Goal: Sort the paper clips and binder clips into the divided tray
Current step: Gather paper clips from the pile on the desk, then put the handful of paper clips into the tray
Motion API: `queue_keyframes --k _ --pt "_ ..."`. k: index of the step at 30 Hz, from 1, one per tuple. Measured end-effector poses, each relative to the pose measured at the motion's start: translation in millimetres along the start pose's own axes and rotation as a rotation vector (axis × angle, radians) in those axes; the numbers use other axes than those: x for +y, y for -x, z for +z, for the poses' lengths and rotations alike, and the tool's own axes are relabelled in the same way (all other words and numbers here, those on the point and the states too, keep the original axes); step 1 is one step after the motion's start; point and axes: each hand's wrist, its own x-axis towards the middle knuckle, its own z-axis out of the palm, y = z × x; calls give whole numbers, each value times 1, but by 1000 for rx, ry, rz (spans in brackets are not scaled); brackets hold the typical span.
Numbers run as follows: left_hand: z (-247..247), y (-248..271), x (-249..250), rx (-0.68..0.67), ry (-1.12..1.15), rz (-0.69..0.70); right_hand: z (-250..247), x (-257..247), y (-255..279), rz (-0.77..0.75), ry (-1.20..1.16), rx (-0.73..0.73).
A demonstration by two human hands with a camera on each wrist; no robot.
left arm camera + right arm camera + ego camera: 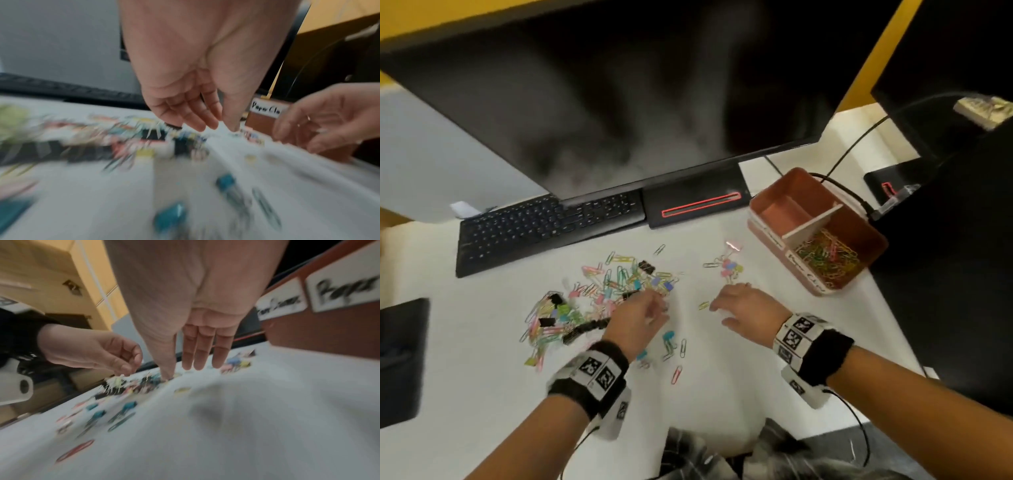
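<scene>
A mixed pile of coloured paper clips and binder clips (599, 291) lies on the white desk. A small cluster of pastel binder clips (729, 269) sits apart to its right. The brown divided tray (774, 241) stands at the right; its near compartment holds paper clips (825, 257) and its far compartment (787, 212) looks bare. My left hand (662, 308) hovers at the pile's right edge, fingers relaxed, nothing visibly held (213, 126). My right hand (717, 305) is just above the desk with straight fingers (185, 369). A yellow paper clip (703, 305) lies between the two hands.
A black keyboard (544, 226) and monitor (619, 85) with its base (695, 205) stand behind the pile. A black cable (849, 195) runs past the tray. Loose clips, including a blue binder clip (668, 337) and a red paper clip (676, 374), lie near my left wrist.
</scene>
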Motion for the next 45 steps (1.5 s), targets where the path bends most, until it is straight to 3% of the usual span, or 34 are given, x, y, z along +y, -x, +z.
queue_keyframes --k 4,11,17,20,24,29,37,42,45 --pt "31 31 -31 -74 -133 -122 24 -15 -24 1 41 -101" --pt "54 33 -27 4 -319 -148 36 -20 -40 145 -40 -92" --pt "54 26 -30 -23 -328 -116 38 -21 -35 190 -101 -67" --pt "48 27 -33 -15 -349 -94 37 -27 -31 134 -91 -83" --pt "35 31 -44 70 -139 -69 41 -43 -31 -3 -71 -154" --pt "46 28 -36 19 -113 -107 49 -57 -39 -86 126 -256" --pt "58 8 -16 11 -231 -102 43 -45 -32 23 165 -177" --pt "55 4 -19 -8 -283 -49 28 -27 -24 123 13 -220" --pt "53 4 -21 20 -326 33 10 -17 -37 189 -54 -71"
